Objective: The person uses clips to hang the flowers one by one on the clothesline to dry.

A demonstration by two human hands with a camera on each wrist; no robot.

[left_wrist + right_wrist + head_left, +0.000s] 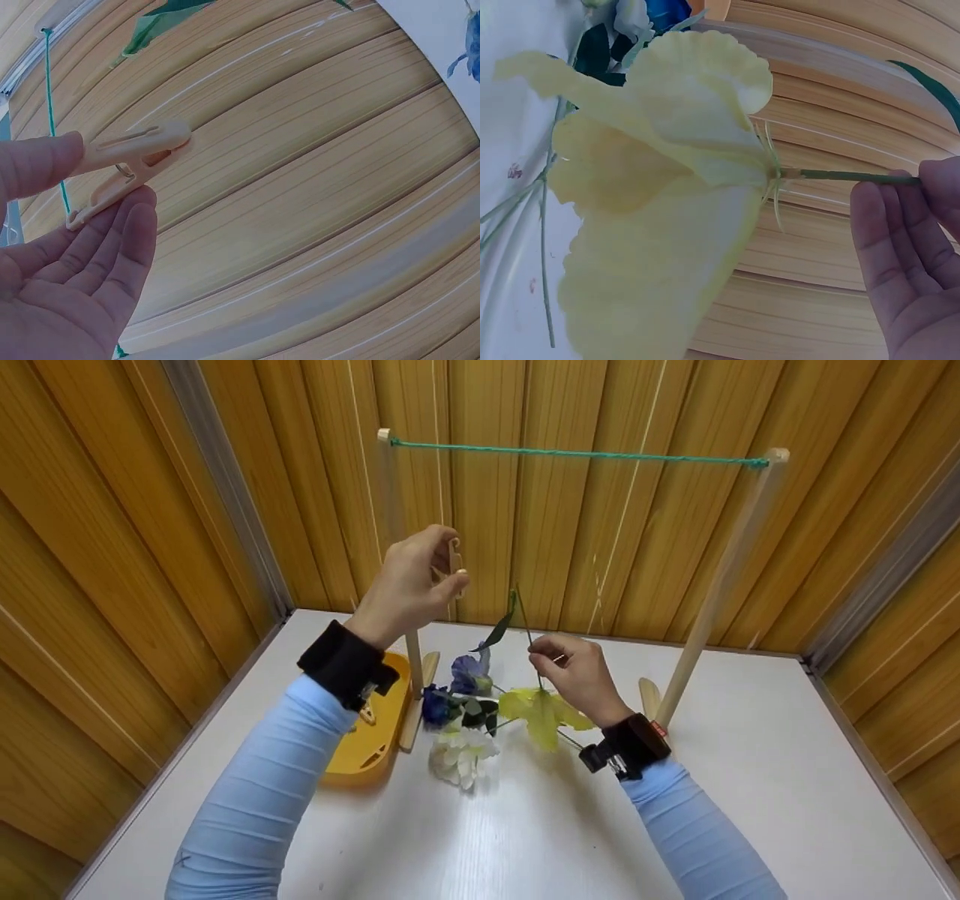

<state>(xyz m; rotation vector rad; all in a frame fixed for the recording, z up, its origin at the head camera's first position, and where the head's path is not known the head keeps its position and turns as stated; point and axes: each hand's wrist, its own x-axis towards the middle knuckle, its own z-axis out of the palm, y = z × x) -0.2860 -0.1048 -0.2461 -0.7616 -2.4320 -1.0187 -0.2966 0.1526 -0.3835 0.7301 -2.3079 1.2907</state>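
Note:
Between thumb and fingers, my left hand (412, 577) pinches a pale clothespin (135, 161), raised in front of the left post and below the green cord (570, 453). The left wrist view has the clothespin's legs between thumb and fingertips. My right hand (576, 671) pinches the green stem (840, 176) of a yellow artificial flower (541, 712). That flower hangs head down, its stem end and one dark leaf (498, 631) pointing up. Behind and left of it on the table lie blue flowers (469, 673) and a white flower (459, 757).
Two wooden posts, left (394, 502) and right (712, 592), stand on wooden feet and carry the cord. A yellow tray (360, 769) with clothespins sits at the left, partly behind my left wrist. Wood-patterned walls enclose the white table (480, 847) at the back and sides.

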